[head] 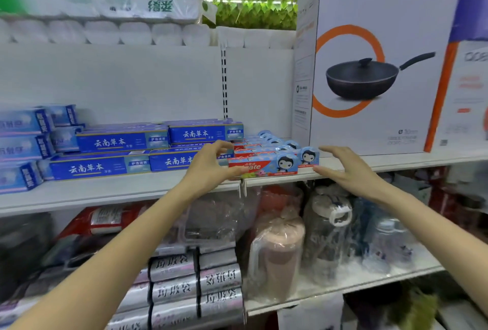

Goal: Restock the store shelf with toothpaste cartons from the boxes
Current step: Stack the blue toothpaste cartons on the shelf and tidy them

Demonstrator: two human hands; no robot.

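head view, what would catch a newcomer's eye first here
The left hand and right hand frame the ends of a red toothpaste carton with a penguin cartoon, at the front edge of the shelf. To its right stands a big white box picturing a black lidded pan in an orange ring. Left of the hands, blue toothpaste cartons lie stacked.

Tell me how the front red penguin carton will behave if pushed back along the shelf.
The red penguin carton is a long flat-sided box, so it should slide rather than roll. It lies flat and low on the shelf, so tipping seems unlikely. It looks like thin card: probably light and stiff, though a hard squeeze might dent it.
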